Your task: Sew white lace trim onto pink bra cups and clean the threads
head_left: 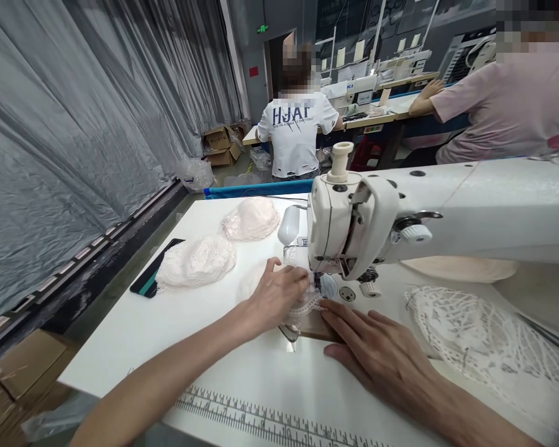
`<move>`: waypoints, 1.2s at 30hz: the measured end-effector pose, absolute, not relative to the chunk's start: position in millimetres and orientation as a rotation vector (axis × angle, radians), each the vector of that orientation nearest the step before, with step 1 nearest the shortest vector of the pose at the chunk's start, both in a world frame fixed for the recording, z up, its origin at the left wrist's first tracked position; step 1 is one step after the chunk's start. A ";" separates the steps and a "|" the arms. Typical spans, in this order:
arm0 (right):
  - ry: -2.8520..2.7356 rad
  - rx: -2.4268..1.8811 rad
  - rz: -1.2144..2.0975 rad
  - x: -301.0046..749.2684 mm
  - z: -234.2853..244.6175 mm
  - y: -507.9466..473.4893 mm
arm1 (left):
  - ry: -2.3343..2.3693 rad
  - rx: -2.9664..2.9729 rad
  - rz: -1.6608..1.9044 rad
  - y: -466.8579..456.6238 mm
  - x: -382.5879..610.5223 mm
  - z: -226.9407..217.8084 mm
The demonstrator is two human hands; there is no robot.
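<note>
A pale lace-trimmed fabric piece (pixel 302 305), shaped like a bra cup, lies beneath the needle area of the white sewing machine (pixel 349 211). My left hand (pixel 279 295) has its fingers bent over this piece, left of the needle, and grips it; the fingertips are partly hidden. On the right, my right hand (pixel 377 344) lies flat with fingers stretched, their tips touching the lace edge near the needle plate. Two similar cups, a nearer one (pixel 198 262) and a farther one (pixel 251 218), rest on the table's left side. White openwork lace (pixel 475 329) spreads beside my right forearm.
A dark phone-like slab (pixel 145 287) sits partly under the nearer cup. A printed ruler (pixel 261 419) runs along the white table's (pixel 121 347) front edge. Two people, one in a white shirt (pixel 294 136) and one in pink (pixel 507 105), sit beyond. Cardboard boxes (pixel 32 366) stand left.
</note>
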State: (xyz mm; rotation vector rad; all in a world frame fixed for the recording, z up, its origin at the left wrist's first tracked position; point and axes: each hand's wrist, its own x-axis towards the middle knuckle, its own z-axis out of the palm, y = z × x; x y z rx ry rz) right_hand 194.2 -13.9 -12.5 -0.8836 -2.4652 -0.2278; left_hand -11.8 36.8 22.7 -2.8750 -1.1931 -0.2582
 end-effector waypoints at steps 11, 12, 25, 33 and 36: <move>-2.489 -0.950 -0.253 192.3 -13.7 -9.6 | -1.222 -2.960 -0.292 54.4 -11.0 29.6; -2.490 -0.946 -0.267 192.2 -13.5 -9.1 | -1.219 -2.959 -0.300 55.6 -11.4 29.4; -2.448 -0.894 -0.237 194.0 -14.5 -12.5 | -0.998 -2.821 -0.350 8.2 -4.4 20.3; -2.457 -0.856 -0.241 197.0 -12.9 -13.3 | -0.965 -2.747 -0.398 -0.3 -4.4 11.4; -2.457 -0.856 -0.269 196.2 -12.3 -12.7 | -0.968 -2.748 -0.378 0.7 -4.9 9.6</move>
